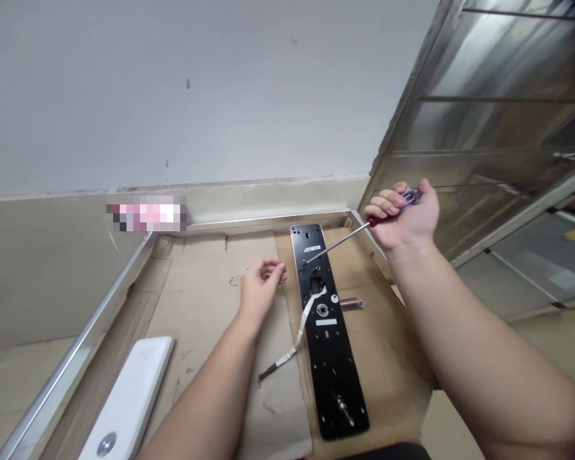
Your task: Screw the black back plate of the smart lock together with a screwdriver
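Observation:
A long black lock plate lies flat on cardboard, with a white ribbon cable trailing off its left side. My right hand is closed around the handle of a screwdriver, whose metal shaft slants down-left so its tip rests on the plate's upper part. My left hand hovers just left of the plate's upper end, fingers curled in a pinch; whether it holds anything small I cannot make out.
A white lock panel lies at the lower left on the cardboard. A metal frame rail borders the left and back. A small brownish piece sits right of the plate. A metal-clad door leans at right.

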`<state>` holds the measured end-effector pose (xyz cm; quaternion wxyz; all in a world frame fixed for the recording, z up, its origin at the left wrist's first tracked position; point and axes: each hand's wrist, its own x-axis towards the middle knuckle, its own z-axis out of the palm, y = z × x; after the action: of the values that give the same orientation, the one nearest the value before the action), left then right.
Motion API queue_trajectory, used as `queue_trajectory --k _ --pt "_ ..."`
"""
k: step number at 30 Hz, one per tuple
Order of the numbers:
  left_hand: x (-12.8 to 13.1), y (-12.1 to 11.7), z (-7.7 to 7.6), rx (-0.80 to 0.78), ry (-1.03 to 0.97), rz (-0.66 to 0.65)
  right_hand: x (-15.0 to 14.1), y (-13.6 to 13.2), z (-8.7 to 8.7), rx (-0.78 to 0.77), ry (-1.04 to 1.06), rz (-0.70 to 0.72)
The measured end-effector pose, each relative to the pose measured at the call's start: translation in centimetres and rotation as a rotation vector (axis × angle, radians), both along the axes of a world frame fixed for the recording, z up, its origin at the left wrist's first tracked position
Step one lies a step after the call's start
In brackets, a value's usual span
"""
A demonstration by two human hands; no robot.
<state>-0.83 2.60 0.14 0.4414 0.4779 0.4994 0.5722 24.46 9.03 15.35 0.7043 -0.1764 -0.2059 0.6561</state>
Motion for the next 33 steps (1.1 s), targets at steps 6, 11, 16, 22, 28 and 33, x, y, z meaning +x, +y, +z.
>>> queue_trajectory --k 6,11,16,22,28,33 --pt "-4.9 1.9 -0.3 -0.149 0.51 0.217 2.7 1.3 -1.0 -0.196 -0.068 0.189" --pt "-8.5 2.7 -1.1 -0.277 0.64 0.291 2.3 3.2 -3.3 -0.385 -0.557 0.176" --pt "-9.0 3.0 -2.1 -0.309 0.698 0.243 0.4 4.8 -6.4 -0.445 -0.788 0.153" --pt "-8.7 3.4 -2.2 -0.291 0.711 0.263 -0.6 5.3 -9.1 -0.407 -1.039 0.237" --pt "-8.7 3.5 -2.5 -0.278 0.623 0.232 -0.7 5.6 -11.2 -0.324 -1.324 0.327" --pt "-8.4 3.5 -2.5 -0.237 0.546 0.167 -0.7 6.0 -12.5 -0.205 -1.574 0.321"
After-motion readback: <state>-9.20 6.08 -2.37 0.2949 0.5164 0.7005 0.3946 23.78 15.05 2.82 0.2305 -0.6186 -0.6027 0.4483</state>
